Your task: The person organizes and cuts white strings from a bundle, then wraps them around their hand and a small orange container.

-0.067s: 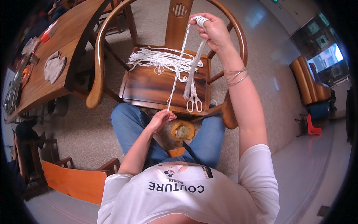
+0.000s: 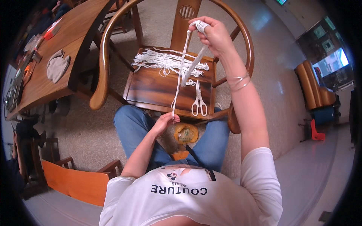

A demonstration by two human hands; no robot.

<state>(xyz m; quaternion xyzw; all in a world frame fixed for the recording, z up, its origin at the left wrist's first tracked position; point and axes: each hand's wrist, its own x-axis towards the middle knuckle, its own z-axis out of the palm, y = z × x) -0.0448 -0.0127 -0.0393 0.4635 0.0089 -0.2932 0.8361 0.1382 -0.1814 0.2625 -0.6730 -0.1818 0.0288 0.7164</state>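
A length of white cord (image 2: 181, 69) stretches between my hands above a wooden chair seat. My right hand (image 2: 216, 34), raised near the chair's backrest, is closed with several turns of cord wound about its fingers; a loose strand hangs from it, blurred at the lower end. Down at the seat's front edge, my left hand (image 2: 166, 122) pinches the lower end of the cord. White-handled scissors (image 2: 198, 101) lie on the seat's right side, points away from me. Behind them a small coil of cord (image 2: 191, 82) rests. A bundle of white cords (image 2: 162, 61) spreads across the seat's back.
The wooden armchair (image 2: 151, 90) has a curved rail around the seat. Between my knees sits a yellow round container (image 2: 186, 133). At the left, a wooden table (image 2: 77, 41) holds a beige cloth (image 2: 57, 66). An orange-brown bench (image 2: 75, 182) stands behind at lower left.
My right hand has shifted slightly left, and the hanging strand has swung left, uncovering more of the scissors. My left hand is slightly lower in the picture. The whole view has shifted a little.
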